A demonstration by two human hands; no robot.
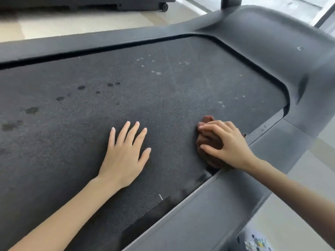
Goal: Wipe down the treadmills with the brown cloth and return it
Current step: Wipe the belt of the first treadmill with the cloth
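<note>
- The brown cloth lies bunched on the treadmill belt, at the belt's near right edge, just where it meets the near side rail.
- Your right hand sits on top of the cloth with the fingers curled over the wad and gripping it; folds of cloth show beyond the fingertips and under the palm.
- Your left hand rests flat on the belt to the left of the cloth, apart from it, fingers straight and spread, holding nothing.
- Both forearms reach in from the bottom of the head view, the left across the belt, the right across the near side rail.
- Dark damp-looking spots dot the left part of the belt, well apart from the cloth.
- Pale specks mark the belt farther out, toward the front cover.
- The grey front cover curves around the belt's far right end, with a dark upright post rising from it at the top edge.
- The far side rail runs along the belt's other edge.
- Beyond it is pale floor and the base of a second machine with a small black wheel.
- A blurred patterned item shows at the bottom right; you cannot tell what it is.
</note>
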